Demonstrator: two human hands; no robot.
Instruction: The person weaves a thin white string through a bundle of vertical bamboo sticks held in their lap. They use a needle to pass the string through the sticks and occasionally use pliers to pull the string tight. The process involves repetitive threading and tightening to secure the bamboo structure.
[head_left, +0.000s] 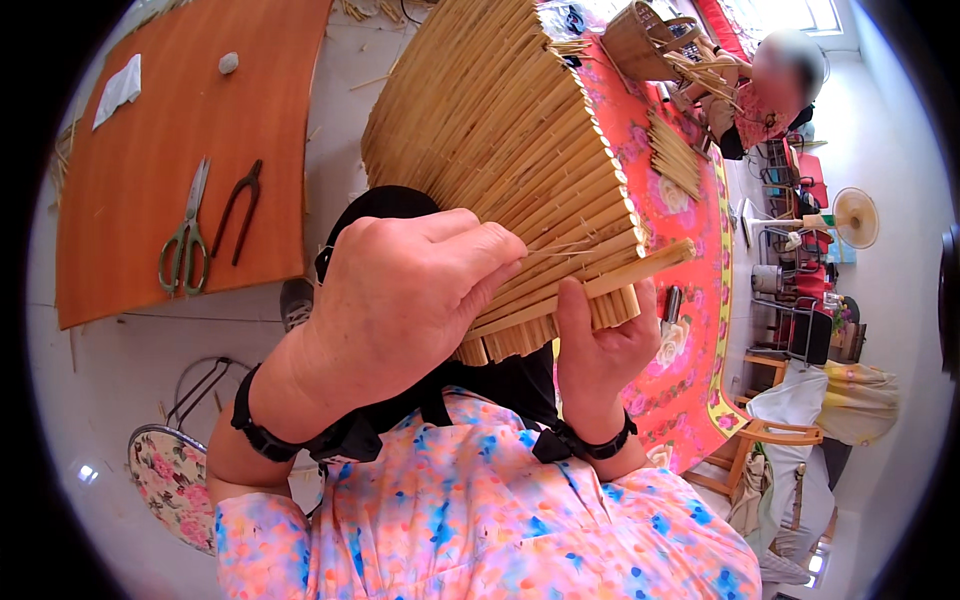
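A mat of yellow reed stalks [500,130], bound side by side, stretches away from my lap, its cut ends forming a pale edge on the right. My left hand [410,285] is closed in a pinch over the mat, and thin pale thread [562,248] runs from its fingertips across the stalks. At the near edge my right hand [607,340] grips a single reed stalk [655,262], thumb on top and fingers below. That stalk sticks out past the others on the right. Below it shows a row of stubby stalk ends [525,335]. The left fingertips partly hide the thread.
On the left, an orange-brown table [130,230] bears green-handled scissors [187,235], dark pliers [238,210] and a white cloth [120,92]. A red floral cloth [690,340] lies right, with loose stalks [675,155]. Beyond are a basket [640,45], another person [765,100] and a fan [855,217].
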